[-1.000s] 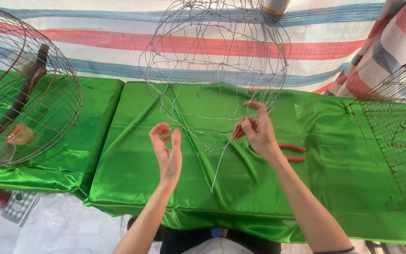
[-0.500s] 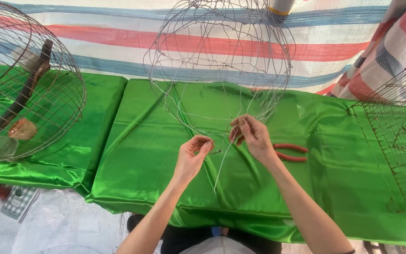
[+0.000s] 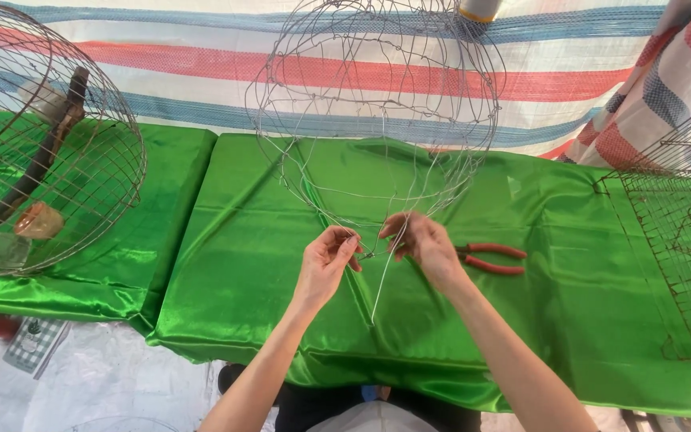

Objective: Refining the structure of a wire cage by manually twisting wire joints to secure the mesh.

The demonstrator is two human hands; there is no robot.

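Your left hand [image 3: 325, 260] and right hand [image 3: 421, 240] sit close together over the green cloth [image 3: 241, 240], each pinching thin wire at the bottom of the round wire frame [image 3: 377, 104] (a half-woven, open thing that rises toward the striped tarp [image 3: 569, 72]). A loose wire end hangs below your fingers. Red-handled pliers [image 3: 489, 258] lie just beside your right hand. A finished wire cage [image 3: 37, 144] sits far left.

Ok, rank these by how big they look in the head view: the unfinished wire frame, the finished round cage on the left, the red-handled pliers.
1. Unfinished wire frame and round cage: look alike in size, and the cage is cut off by the picture's edge, so no ranking.
2. Red-handled pliers: clearly smallest.
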